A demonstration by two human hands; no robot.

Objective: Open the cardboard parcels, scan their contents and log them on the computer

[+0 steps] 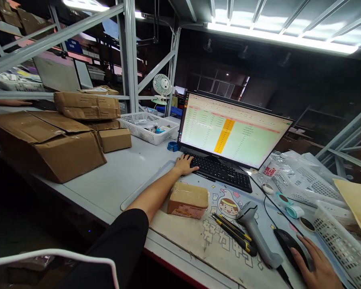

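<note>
My left hand [185, 164] lies on the left end of a black keyboard [219, 171], its fingers spread over the keys. At the lower right, my right hand [317, 259] is around a black computer mouse [291, 247]. A small taped cardboard box [189, 196] sits beside my left forearm on the printed desk mat [180, 233]. Between that box and the mouse lie yellow-and-black utility knives [234, 235] and a grey barcode scanner [257, 230]. Behind the keyboard, a monitor [231, 132] displays a spreadsheet with an orange column.
Cardboard boxes [48, 140] are stacked at the left, near a white basket [153, 127] of small items. More white baskets [343, 245], tape rolls [295, 211] and plastic bags crowd the right side. A metal post [130, 56] rises behind the desk. Another person's hand [10, 102] shows far left.
</note>
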